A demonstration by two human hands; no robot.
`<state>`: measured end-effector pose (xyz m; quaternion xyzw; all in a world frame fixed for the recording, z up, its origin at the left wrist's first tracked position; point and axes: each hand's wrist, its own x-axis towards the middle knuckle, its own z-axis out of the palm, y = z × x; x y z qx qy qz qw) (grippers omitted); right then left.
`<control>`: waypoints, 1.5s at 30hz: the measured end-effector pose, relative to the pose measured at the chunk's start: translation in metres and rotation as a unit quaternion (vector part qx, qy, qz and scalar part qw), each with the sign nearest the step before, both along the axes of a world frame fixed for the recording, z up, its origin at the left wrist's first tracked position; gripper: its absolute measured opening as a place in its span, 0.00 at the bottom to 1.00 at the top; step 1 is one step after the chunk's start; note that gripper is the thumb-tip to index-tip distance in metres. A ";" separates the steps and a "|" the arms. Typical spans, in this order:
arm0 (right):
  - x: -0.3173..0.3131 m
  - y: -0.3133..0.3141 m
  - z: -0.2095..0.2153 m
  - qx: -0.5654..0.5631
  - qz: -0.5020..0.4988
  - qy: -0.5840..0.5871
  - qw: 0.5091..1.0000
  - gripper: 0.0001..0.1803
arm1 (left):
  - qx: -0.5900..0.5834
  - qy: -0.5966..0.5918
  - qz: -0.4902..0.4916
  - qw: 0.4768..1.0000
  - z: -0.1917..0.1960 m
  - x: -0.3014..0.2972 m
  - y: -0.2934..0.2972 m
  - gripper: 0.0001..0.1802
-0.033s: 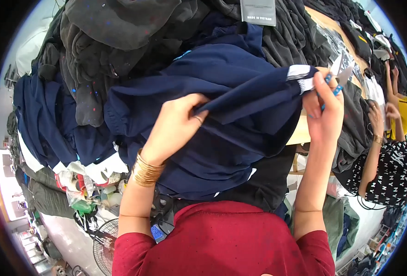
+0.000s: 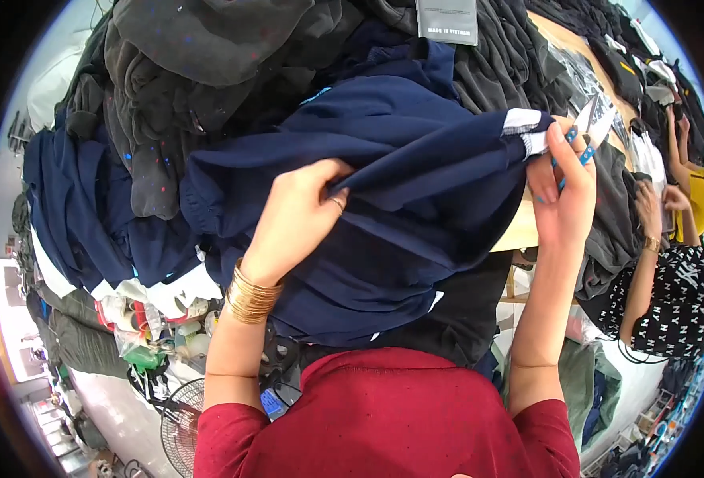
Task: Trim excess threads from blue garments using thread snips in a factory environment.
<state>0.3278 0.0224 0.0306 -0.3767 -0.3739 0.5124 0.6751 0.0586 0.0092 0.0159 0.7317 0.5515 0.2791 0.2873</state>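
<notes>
A navy blue garment [image 2: 416, 183] is stretched between my two hands over a heap of clothes. My left hand [image 2: 300, 215], with gold bangles [image 2: 250, 296] on its wrist, pinches a fold near the garment's middle. My right hand [image 2: 563, 187] grips the garment's white-and-grey ribbed edge [image 2: 523, 131] at the upper right. The same hand holds small blue-handled snips [image 2: 584, 135], whose blades point up past the edge.
Dark grey and black garments [image 2: 209, 72] are piled behind, with navy ones [image 2: 73, 199] on the left. A grey label [image 2: 446, 20] hangs at the top. A wooden table edge [image 2: 519, 231] shows under the pile. Other people [image 2: 674, 295] work at the right. A fan [image 2: 181, 414] stands lower left.
</notes>
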 end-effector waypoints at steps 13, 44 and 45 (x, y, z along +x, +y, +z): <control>-0.056 -0.027 -0.041 0.068 0.036 -0.339 0.938 0.06 | -0.267 -0.480 -0.012 0.835 -0.018 -0.001 -0.001 0.15; -0.058 -0.063 -0.073 0.234 -0.043 -0.478 0.846 0.23 | -0.322 -0.379 -0.009 0.868 -0.050 0.021 -0.029 0.17; -0.058 -0.064 -0.071 0.250 -0.034 -0.487 0.836 0.23 | -0.287 -0.446 0.017 0.848 -0.055 0.023 -0.030 0.16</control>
